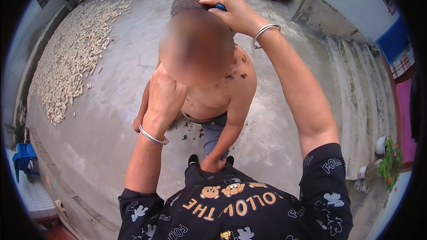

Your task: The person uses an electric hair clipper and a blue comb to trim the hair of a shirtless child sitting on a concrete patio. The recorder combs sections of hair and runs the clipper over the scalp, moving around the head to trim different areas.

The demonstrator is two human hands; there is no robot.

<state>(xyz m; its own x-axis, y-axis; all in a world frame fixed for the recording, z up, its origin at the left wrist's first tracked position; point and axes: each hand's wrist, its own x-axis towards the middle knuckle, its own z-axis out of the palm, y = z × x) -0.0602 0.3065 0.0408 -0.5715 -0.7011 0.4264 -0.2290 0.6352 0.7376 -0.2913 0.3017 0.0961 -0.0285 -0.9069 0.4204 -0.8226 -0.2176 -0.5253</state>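
Note:
A shirtless person [213,103] with short dark-grey hair sits before me, the face blurred. My right hand [233,11] is at the side of the person's head and holds a small blue tool [221,7]; most of it is hidden, so its kind cannot be told. Against the lower side of the face rests my left hand [166,93], its fingertips hidden by the blur; it grips no tool that I can see. Cut hair clumps [244,59] lie on the person's shoulder and chest, and more hair [191,131] is scattered on the concrete floor.
Corn cobs [76,50] are spread over the concrete at the left. Concrete steps [360,90] run along the right, with potted flowers [390,163] beside them. A blue plastic chair [25,158] stands at the lower left. A low concrete wall [323,16] is at the upper right.

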